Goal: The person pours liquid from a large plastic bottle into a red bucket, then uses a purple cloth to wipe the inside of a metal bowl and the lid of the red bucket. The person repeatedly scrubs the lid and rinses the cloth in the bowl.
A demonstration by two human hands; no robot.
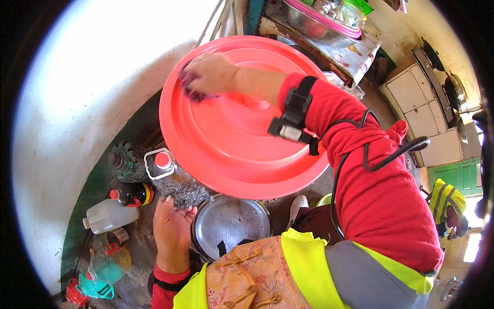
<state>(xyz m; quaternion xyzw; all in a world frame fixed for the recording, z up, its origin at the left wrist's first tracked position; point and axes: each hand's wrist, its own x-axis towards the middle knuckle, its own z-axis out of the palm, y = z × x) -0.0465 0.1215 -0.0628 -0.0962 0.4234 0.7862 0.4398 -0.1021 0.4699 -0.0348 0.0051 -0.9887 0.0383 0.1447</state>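
Observation:
A large round red plastic lid [239, 127] fills the middle of the view. My right hand [212, 75], blurred, presses a dark purple cloth [193, 87] onto the lid near its far left rim. Lower left, my left hand [173, 224] has its fingers under a grey steel-wool scourer [181, 191] and its thumb against the side. Just right of that hand, a round metal basin [231, 224] holds water with some suds. What supports the lid is hidden beneath it.
By the left wall stand a clear jug with a red cap [164, 160], a dark bottle [133, 194], a whitish jug [112, 216] and several others. A cluttered table [347, 58] is at upper right. Someone in a yellow vest [447, 201] is at far right.

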